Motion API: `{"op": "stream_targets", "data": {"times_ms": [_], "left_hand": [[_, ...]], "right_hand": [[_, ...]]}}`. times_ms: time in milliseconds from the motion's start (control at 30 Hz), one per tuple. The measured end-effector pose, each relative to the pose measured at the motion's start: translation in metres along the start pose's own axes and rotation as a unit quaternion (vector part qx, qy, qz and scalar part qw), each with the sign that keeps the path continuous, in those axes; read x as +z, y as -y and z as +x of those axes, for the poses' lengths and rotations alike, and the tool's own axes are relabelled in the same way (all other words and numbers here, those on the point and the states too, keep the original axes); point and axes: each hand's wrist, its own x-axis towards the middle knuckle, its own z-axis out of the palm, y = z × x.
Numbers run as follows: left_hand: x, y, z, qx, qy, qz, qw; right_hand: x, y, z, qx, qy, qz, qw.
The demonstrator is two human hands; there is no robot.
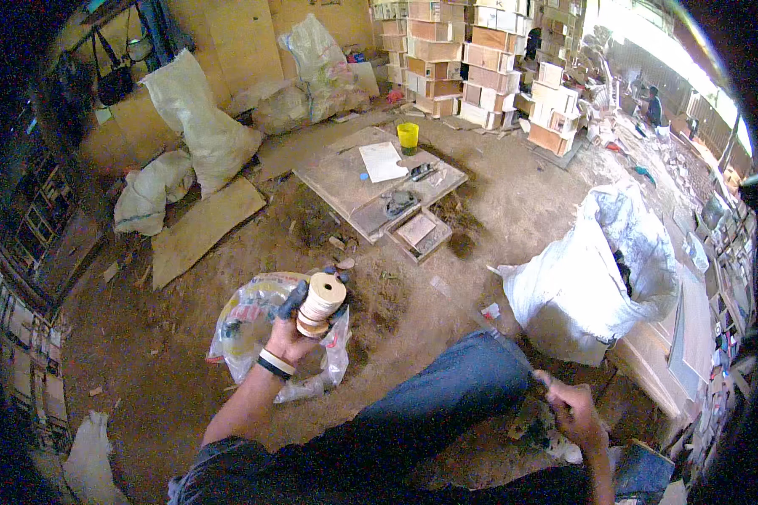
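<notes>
My left hand (288,332) is wrapped round a pale wooden spool-shaped piece (324,290) with a round hole in its end face. Its fingers look dark, and two bands circle the wrist. Beneath that hand a clear printed plastic bag (242,316) lies on the ground; what is inside is hard to make out. Closed round the handle end of a long, thin, flat metal tool (507,343) is my right hand (574,412), beside my bent knee. The tool slants forward and left past the knee; whether it is a file or a blade I cannot tell.
Ahead lies a low wooden board (345,181) bearing a yellow cup (408,136), a paper sheet (382,162) and small dark items. A large white sack (556,278) stands right. Stacked wooden boxes (488,63) and filled sacks (198,118) line the back. Another person (653,108) is far right.
</notes>
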Motion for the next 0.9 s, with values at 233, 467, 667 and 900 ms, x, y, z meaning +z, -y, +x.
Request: {"op": "stream_targets", "data": {"times_ms": [233,467,667,900], "left_hand": [[0.062,-0.05,0.013,0.026,0.064,0.171,0.983],[0.109,-0.076,0.016,0.041,0.079,0.425,0.901],[0.157,-0.106,0.029,0.007,0.298,0.713,0.635],[0.17,-0.09,0.034,0.057,0.257,0.665,0.699]], "right_hand": [[0.0,0.005,0.004,0.033,0.008,0.032,0.999],[-0.005,0.017,0.006,0.004,-0.007,0.02,1.0],[-0.015,0.028,0.004,0.074,0.083,-0.051,0.992],[-0.005,0.026,0.009,-0.041,-0.01,-0.029,0.999]]}}
